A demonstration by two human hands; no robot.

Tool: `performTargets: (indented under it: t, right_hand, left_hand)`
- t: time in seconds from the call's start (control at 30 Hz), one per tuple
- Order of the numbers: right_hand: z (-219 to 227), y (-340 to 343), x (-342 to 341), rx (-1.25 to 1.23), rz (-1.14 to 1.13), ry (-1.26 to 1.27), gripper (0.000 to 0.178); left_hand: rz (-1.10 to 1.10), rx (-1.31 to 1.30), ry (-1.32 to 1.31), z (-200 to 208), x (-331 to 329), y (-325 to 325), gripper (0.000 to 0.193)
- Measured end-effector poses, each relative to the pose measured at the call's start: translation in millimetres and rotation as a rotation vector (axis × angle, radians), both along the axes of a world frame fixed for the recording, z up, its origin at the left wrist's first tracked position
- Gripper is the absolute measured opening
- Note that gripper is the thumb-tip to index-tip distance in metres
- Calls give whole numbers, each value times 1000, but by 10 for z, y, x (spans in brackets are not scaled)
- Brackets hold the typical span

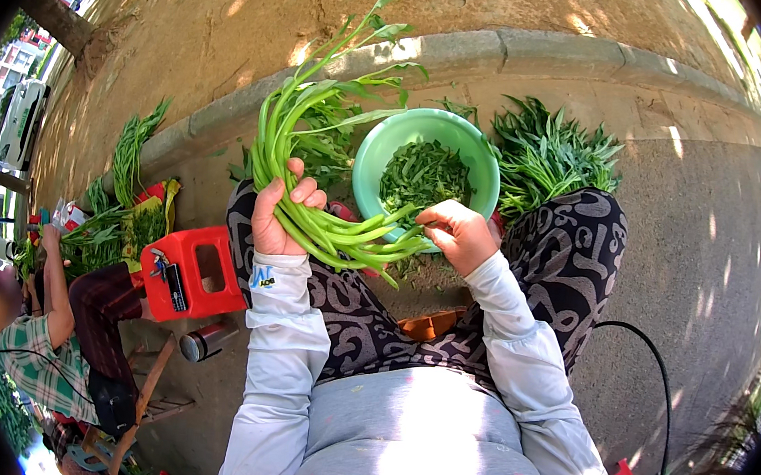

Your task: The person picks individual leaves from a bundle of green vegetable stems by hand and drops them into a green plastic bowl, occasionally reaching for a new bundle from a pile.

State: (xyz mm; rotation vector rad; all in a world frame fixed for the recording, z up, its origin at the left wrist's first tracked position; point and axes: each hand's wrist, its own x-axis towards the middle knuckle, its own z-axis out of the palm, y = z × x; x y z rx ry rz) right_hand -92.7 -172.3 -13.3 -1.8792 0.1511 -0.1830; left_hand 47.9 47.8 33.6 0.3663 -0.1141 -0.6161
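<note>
My left hand (284, 210) is wrapped round a thick bunch of water spinach (273, 140). Its long green stems curve up to leafy tips, and their lower ends sweep right toward my other hand. With thumb and fingers pinched together, my right hand (459, 234) holds a small leafy bit at the stem ends, by the near rim of a light green plastic basin (372, 159). Cut or torn green leaves (428, 173) lie inside the basin. More leafy greens (558, 158) are heaped on the ground to its right, and another pile partly shows behind the bunch.
To my left stands a red plastic stool (203, 271) with keys and a dark device on it; a metal flask (205, 342) lies below. Further left, a person in a checked shirt (52, 362) sits among greens (125, 222). A stone kerb (544, 56) runs across beyond the basin.
</note>
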Motion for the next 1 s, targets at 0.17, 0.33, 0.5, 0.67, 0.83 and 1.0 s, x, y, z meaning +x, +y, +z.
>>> performTargets:
  t: [0.17,0.33,0.5,0.67,0.83,1.0]
  right_hand:
    - [9,12,-19,-299,113,-32,22]
    - [-42,15,-23,-374,97,-100,19]
    - [2,54,-16,-454,64,-92,15]
    - [12,95,-8,-387,-10,-25,10]
    - [-90,93,7,-152,-71,42,10]
    - [-242,51,42,272,-97,229,13]
  left_hand:
    - [-23,1,-65,0,-3,-17,32]
    - [-44,-2,-93,8,-4,-18,33]
    - [-55,-4,-89,31,-18,-30,33]
    - [-56,-4,-87,16,-19,-33,33]
    - [-49,-17,-86,4,-8,-17,32]
    - [-66,-42,-76,21,-7,-36,31]
